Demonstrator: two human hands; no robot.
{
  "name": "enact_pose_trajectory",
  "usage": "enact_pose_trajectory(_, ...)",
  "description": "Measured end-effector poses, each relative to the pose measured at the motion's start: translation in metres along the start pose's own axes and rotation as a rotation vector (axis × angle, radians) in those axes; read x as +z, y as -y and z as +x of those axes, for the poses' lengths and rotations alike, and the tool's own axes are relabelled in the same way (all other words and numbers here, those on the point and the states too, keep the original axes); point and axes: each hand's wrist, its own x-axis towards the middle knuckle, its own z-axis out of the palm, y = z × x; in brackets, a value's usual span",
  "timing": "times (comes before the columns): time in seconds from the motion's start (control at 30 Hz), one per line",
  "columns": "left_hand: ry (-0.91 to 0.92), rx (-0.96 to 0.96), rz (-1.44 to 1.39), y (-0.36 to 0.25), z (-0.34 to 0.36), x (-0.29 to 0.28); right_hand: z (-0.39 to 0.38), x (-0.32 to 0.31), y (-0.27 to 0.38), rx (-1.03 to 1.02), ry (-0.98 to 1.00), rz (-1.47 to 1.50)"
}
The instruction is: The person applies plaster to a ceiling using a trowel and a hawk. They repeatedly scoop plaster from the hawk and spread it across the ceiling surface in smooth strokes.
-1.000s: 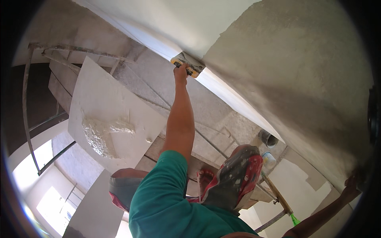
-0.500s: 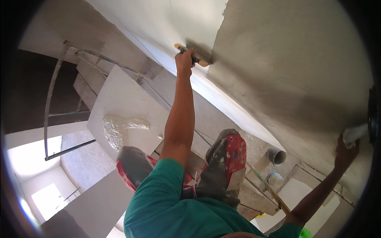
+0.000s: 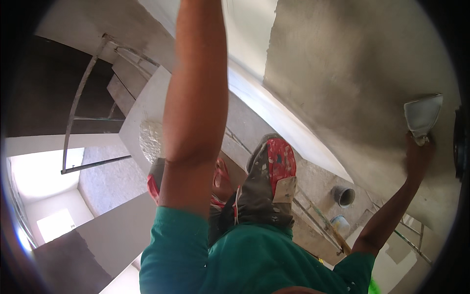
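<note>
Presently, by reference to the wall (image 3: 328,63), coated white at its left part and grey at its right:

Right hand (image 3: 419,152): before the grey part, fingers closed round the base of a broad-bladed putty knife (image 3: 423,116). Blade points away from the wrist, a grip that presumably leaves its whole edge free; contact with the wall cannot be told.

Left hand: out of view, so its opening and any hold cannot be told; the left forearm (image 3: 198,83) extends upward beside or across the white part.

Pale board (image 3: 149,98): left of the wall, bearing white paste (image 3: 152,139), probably raised to keep it within reach.

Dark bucket (image 3: 344,197) and pale pot (image 3: 340,224): near the wall's foot, perhaps out of the way.

Metal frame (image 3: 87,81): farther left of the wall than the board.
</note>
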Motion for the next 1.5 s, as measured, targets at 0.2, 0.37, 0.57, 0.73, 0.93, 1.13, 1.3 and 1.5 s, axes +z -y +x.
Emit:
enact_pose_trajectory(0.2, -0.095, -0.187, -0.343, 0.186, -0.019, -0.078, -0.013, -0.01, -0.056, -0.083, -0.242, -0.215)
enact_pose_trajectory(0.37, -0.245, -0.48, -0.359, 0.474, -0.046, -0.163, -0.021, -0.006, -0.067, 0.133, -0.307, -0.004)
enact_pose_trajectory(0.57, -0.321, -0.794, -0.121, 0.642, -0.039, -0.158, -0.04, -0.016, -0.032, 0.077, -0.225, 0.018)
enact_pose_trajectory(0.73, -0.252, -0.8, -0.177, 0.668, -0.013, -0.132, -0.053, -0.019, -0.044, 0.049, -0.26, 0.06)
enact_pose_trajectory(0.93, -0.219, -0.758, -0.195, 0.665, 0.013, -0.121, -0.053, -0.034, -0.067, 0.11, -0.275, 0.023)
enact_pose_trajectory(1.13, -0.221, -0.618, -0.216, 0.576, 0.027, -0.11, -0.047, -0.014, -0.045, 0.137, -0.255, -0.036)
enact_pose_trajectory(1.3, -0.179, -0.486, -0.236, 0.437, 0.058, -0.095, -0.033, 0.002, -0.028, 0.277, -0.337, -0.075)
enact_pose_trajectory(1.5, -0.182, -0.305, -0.058, 0.199, 0.091, -0.067, -0.024, 0.001, -0.041, -0.05, -0.325, -0.341)
